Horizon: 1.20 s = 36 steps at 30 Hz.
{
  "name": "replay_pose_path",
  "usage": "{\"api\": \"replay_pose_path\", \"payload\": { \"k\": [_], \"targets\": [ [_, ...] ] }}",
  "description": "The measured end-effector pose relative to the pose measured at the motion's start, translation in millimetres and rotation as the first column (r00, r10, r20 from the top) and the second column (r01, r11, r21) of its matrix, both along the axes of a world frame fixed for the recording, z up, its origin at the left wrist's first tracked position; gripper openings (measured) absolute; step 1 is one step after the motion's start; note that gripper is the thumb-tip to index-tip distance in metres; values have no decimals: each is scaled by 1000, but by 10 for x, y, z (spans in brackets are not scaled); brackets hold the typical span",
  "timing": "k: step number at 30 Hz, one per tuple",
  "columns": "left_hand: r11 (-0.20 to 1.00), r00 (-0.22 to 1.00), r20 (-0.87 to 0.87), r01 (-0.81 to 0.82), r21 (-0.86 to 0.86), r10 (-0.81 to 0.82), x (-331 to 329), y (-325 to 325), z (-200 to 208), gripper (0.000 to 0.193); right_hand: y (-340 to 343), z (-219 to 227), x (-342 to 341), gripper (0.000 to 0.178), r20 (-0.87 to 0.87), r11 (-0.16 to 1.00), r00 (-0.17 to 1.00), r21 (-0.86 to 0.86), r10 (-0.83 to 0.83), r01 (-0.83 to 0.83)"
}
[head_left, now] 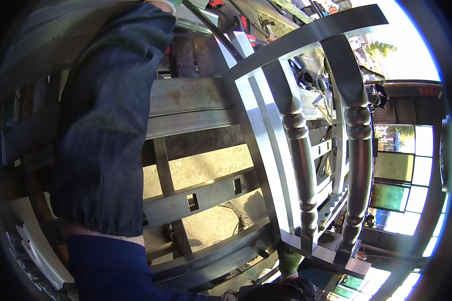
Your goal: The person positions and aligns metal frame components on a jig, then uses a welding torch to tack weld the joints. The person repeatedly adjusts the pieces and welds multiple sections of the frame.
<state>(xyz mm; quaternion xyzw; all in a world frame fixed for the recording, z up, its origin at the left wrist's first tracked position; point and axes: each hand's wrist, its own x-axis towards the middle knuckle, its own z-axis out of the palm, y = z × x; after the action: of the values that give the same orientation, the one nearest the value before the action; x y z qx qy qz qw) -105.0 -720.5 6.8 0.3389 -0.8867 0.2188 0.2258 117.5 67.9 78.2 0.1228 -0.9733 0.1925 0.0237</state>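
A metal railing panel [281,150] with turned, baluster-shaped posts [358,125] and flat rails stands tilted at the right. My left arm, in a dark sleeve cover, stretches up to the top edge. There my left hand [198,3], in a pale green glove, is mostly cut off, beside a dark rod [208,25] that runs down towards the panel's upper corner. At the panel's lower corner is my right hand [289,260], in a greenish glove, against the lower rail [306,247]. Its fingers are hidden behind the metal.
A slatted metal rack or bench of flat bars [186,98] lies beneath, one bar [206,195] with square cut-outs. Concrete floor [211,163] shows through the gaps. Large windows [397,175] are at the far right. Metal sections and tools clutter the top.
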Motion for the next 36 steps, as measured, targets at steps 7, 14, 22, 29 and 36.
{"api": "replay_pose_path", "payload": {
  "k": [7, 14, 22, 29, 36],
  "targets": [
    [995, 990, -99, 102, -7, -102, -77, 126, -222, 23, 145, -34, 102, 71, -1, 993, 999, 102, -53, 53],
    [994, 986, -128, 104, -34, -107, -100, 74, -156, 25, 575, -110, 157, 75, 47, 973, 998, 227, 39, -49],
    [987, 987, -60, 145, -75, -149, -209, 174, -177, 25, 747, -143, 165, 79, 38, 961, 997, 265, 71, -79],
    [991, 984, -117, 125, -51, -131, -175, 44, -296, 25, 76, 24, 113, 76, -38, 982, 990, 134, 136, -130],
    [998, 997, -59, -58, 14, 59, 95, 151, 380, 26, -94, 39, 140, 52, -57, 997, 996, -41, 65, -67]
  ]
}}
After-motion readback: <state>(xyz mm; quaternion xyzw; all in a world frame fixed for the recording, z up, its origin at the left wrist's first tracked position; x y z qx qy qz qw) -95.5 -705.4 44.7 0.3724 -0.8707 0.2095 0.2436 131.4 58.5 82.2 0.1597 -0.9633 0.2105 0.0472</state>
